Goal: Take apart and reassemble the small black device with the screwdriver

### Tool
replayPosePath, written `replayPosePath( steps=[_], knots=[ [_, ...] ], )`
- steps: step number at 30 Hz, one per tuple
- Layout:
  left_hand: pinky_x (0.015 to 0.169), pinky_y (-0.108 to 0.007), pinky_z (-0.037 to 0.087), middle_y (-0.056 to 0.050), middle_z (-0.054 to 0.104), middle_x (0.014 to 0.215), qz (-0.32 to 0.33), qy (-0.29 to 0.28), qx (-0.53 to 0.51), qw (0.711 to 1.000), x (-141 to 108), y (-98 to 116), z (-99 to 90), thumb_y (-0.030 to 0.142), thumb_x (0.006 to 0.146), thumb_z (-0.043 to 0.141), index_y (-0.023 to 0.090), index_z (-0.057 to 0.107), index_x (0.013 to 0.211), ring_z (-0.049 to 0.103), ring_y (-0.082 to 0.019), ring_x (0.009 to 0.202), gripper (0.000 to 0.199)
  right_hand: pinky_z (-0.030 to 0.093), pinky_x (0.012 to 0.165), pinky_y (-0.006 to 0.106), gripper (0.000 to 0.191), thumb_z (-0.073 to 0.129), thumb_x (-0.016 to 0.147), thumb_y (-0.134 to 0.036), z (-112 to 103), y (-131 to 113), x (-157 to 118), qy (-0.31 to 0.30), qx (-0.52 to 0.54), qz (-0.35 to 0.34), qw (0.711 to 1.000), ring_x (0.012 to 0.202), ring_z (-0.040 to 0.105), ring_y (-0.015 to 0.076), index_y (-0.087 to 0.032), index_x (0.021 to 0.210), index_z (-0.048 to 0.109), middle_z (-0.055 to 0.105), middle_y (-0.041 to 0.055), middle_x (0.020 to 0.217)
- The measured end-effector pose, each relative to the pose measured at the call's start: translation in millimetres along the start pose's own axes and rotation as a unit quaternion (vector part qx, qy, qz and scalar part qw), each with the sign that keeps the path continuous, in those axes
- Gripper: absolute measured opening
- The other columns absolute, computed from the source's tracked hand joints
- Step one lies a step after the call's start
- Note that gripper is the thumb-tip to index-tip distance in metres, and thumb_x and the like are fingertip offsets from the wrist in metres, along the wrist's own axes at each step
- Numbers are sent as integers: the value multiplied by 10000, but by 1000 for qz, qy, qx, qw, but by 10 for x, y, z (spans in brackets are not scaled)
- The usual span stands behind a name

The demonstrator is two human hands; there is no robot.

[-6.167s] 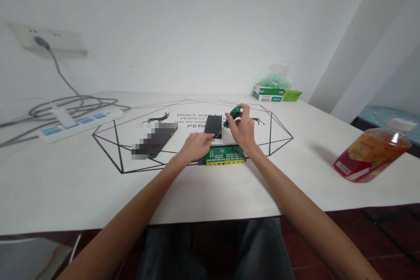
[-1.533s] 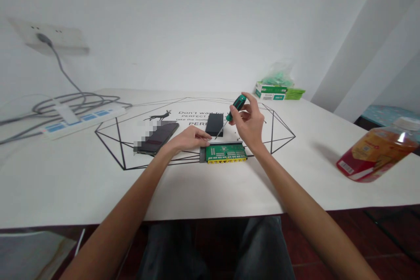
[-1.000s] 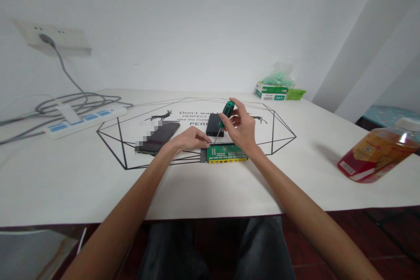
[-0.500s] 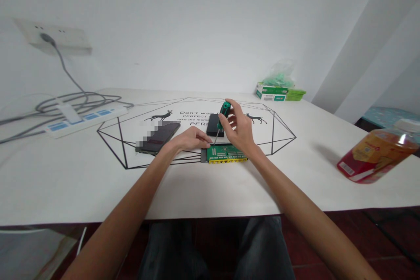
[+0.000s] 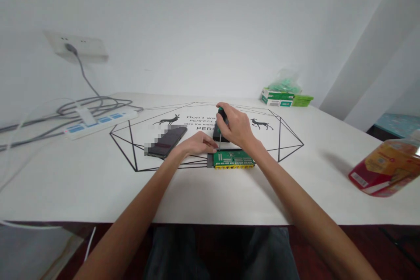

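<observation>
Upright in my right hand [image 5: 236,126] is a screwdriver [image 5: 222,114] with a green and black handle. Its thin shaft points down to the upper left part of a green circuit board [image 5: 233,158], which has a yellow strip along its near edge. My left hand [image 5: 199,142] has its fingers closed at the board's upper left corner, beside the screwdriver's tip. What the tip touches is too small to make out. Just behind the board lies a black box [image 5: 216,134], partly hidden by my right hand.
A dark phone [image 5: 169,142] lies left of my hands. Farther left are a white power strip [image 5: 101,123] and coiled grey cables [image 5: 70,107]. At the back right sit green-and-white boxes [image 5: 277,96] under a plastic bag. A drink bottle [image 5: 383,168] stands at right.
The screwdriver has gone from tilted to nearly vertical, and my right hand now covers the top of its handle. My left hand stays at the board's corner. The whole view has shifted slightly.
</observation>
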State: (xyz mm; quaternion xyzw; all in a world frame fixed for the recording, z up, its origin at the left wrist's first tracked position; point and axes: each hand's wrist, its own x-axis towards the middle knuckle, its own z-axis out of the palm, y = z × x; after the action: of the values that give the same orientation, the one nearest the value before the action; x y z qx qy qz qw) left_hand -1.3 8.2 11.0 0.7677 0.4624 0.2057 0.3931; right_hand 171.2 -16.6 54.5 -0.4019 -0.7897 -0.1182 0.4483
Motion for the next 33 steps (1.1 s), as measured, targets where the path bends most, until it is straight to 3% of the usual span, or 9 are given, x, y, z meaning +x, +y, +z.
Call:
replayPosePath(
  steps=[5, 8, 11, 16, 21, 26, 29, 33],
  knots=[
    [751, -281, 492, -76, 746, 831, 15, -4, -3, 1000, 4, -12, 1, 197, 632, 694, 128, 762, 806, 660, -218, 835, 199, 333, 551, 277, 406, 432, 902, -479, 55, -8, 5, -4, 3, 10, 1000, 598, 522, 150, -170, 1144, 535, 649, 50, 778],
    [737, -279, 493, -65, 743, 805, 9, -1, -16, 1000, -2, -17, 7, 198, 638, 695, 129, 761, 832, 662, -210, 808, 216, 336, 547, 280, 417, 379, 925, -448, 53, 4, -34, -16, 16, 9, 1000, 585, 526, 155, -166, 1210, 496, 633, 37, 727],
    [725, -274, 494, -59, 741, 796, -3, -4, -26, 1000, -8, -11, 10, 195, 640, 696, 129, 758, 844, 663, -205, 801, 223, 367, 574, 280, 420, 363, 931, -383, 46, 24, -61, -6, 38, 14, 999, 589, 537, 145, -149, 1266, 464, 636, 35, 747],
    [766, -274, 493, -64, 746, 831, -6, -3, -14, 1000, -22, 20, 5, 198, 634, 697, 137, 760, 825, 664, -215, 849, 209, 381, 580, 271, 457, 453, 896, -465, 33, 25, -80, 7, 37, 11, 999, 582, 532, 131, -171, 1238, 524, 645, 29, 751],
    [783, -281, 497, -68, 748, 872, -12, -6, -25, 1000, -35, 32, 7, 212, 644, 690, 133, 758, 869, 664, -220, 874, 248, 390, 577, 268, 435, 393, 927, -384, 39, 40, -109, 26, 43, 20, 999, 571, 532, 124, -163, 1290, 489, 661, 38, 802],
    [786, -281, 494, -68, 748, 865, -13, -5, -11, 1000, -24, 1, 3, 228, 650, 695, 135, 754, 890, 663, -222, 888, 264, 401, 580, 267, 457, 451, 903, -470, 37, 43, -125, 31, 26, 24, 999, 618, 561, 141, -142, 1207, 539, 670, 59, 817],
    [789, -284, 492, -73, 747, 876, -8, -7, -11, 1000, -21, -1, 5, 225, 653, 693, 127, 751, 899, 662, -219, 884, 272, 404, 584, 264, 432, 394, 933, -396, 36, 36, -133, 32, 28, 21, 999, 617, 564, 133, -125, 1249, 513, 678, 71, 872],
    [817, -296, 486, -77, 746, 857, 17, 30, -13, 999, -39, 67, 18, 232, 660, 690, 130, 754, 825, 660, -218, 876, 204, 406, 590, 264, 446, 387, 935, -390, 55, 47, -142, 36, 24, 30, 999, 627, 567, 137, -144, 1293, 489, 682, 67, 875]
  ],
)
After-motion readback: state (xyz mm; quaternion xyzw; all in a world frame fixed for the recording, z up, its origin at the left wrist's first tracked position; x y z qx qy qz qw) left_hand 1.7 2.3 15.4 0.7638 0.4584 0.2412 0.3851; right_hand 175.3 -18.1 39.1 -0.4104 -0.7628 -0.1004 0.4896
